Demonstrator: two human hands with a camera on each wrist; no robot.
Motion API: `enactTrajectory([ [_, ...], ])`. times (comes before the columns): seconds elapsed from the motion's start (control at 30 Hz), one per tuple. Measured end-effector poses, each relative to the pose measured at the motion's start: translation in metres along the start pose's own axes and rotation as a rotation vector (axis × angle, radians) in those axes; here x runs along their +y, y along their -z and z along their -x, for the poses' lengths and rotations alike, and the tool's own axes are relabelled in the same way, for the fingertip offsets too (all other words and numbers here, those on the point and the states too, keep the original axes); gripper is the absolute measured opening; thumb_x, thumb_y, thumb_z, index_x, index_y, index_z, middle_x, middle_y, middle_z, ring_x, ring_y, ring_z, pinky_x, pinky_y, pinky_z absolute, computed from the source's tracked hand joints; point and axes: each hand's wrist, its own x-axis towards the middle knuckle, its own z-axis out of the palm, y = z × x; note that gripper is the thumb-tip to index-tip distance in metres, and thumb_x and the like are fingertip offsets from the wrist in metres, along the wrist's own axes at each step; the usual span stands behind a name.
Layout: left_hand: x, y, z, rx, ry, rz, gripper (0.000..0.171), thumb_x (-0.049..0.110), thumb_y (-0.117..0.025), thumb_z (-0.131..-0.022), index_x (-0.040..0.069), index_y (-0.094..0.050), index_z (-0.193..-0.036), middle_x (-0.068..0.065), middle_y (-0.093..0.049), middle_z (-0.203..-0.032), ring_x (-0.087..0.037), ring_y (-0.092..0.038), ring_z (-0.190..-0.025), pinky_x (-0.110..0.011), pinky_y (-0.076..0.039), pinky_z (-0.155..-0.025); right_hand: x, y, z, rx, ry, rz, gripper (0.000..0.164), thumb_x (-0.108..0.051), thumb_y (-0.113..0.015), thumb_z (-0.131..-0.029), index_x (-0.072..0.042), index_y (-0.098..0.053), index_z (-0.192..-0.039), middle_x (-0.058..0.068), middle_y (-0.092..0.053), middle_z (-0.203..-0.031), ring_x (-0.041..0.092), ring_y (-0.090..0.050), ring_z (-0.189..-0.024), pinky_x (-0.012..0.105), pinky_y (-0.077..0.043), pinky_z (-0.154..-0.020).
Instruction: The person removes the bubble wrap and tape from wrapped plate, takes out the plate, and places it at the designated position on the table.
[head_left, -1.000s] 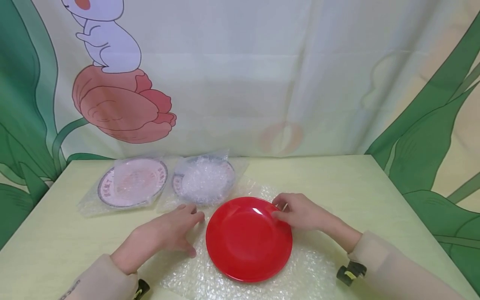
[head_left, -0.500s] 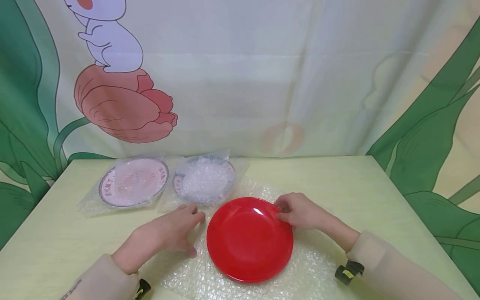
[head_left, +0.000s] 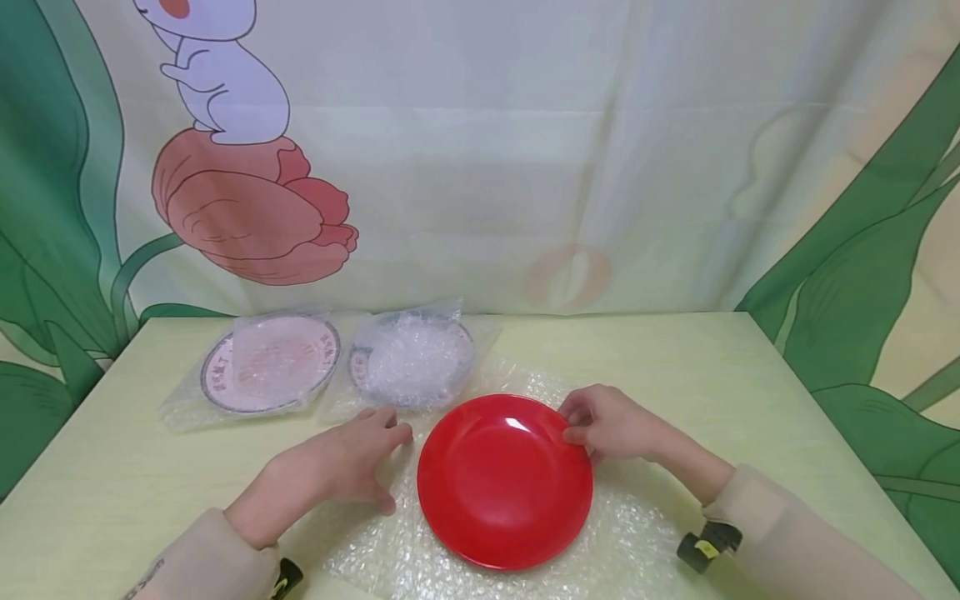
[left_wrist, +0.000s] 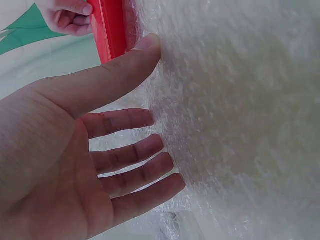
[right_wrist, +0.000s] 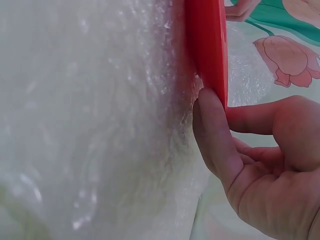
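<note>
At the far left of the pale yellow-green surface (head_left: 750,383) lies a round, pinkish-white plate with a dark patterned rim (head_left: 270,362), wrapped in clear bubble film. Nearer the person and a little to the right, the left hand (head_left: 337,467) has its thumb and fingers spread apart, holding nothing; its fingertips come close to the bubble wrap, though whether they touch it I cannot tell. Beyond that hand, slightly right, is a second round plate (head_left: 411,360), also wrapped, its middle blurred by the film. Next comes a loose sheet of clear bubble wrap (head_left: 375,554), and over it, face up, a glossy red round plate (head_left: 504,483). It sits between the two hands and, being round, has no long axis to line up; the left hand stands just beside its left edge with a gap between. The right hand (head_left: 615,425) is the nearer one, pinching the far right rim with thumb below and fingers above.
</note>
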Motion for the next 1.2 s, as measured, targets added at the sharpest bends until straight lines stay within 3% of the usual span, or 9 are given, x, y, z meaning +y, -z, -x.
enactTrajectory([
  [0.63,0.001,0.000,0.000,-0.010,0.020,-0.002,0.058,0.021,-0.096,-0.070,0.011,-0.063,-0.117,-0.003,-0.051,-0.110,-0.025,-0.049,-0.107,-0.043,-0.052,-0.088,0.014,0.011,0.008,-0.054,0.029,-0.175,0.029,-0.003,-0.070,-0.093,0.001,-0.062,-0.120,0.012,-0.069,-0.104,0.028,-0.070,-0.087,0.041,-0.062,-0.068],
  [1.2,0.001,0.000,0.002,0.007,-0.016,-0.022,0.062,0.022,-0.096,-0.068,0.009,-0.062,-0.118,-0.004,-0.049,-0.109,-0.025,-0.048,-0.104,-0.044,-0.050,-0.088,0.036,0.029,0.023,0.009,-0.035,-0.234,0.042,-0.006,-0.070,-0.089,-0.001,-0.052,-0.126,0.016,-0.062,-0.117,0.032,-0.066,-0.097,0.043,-0.062,-0.072],
])
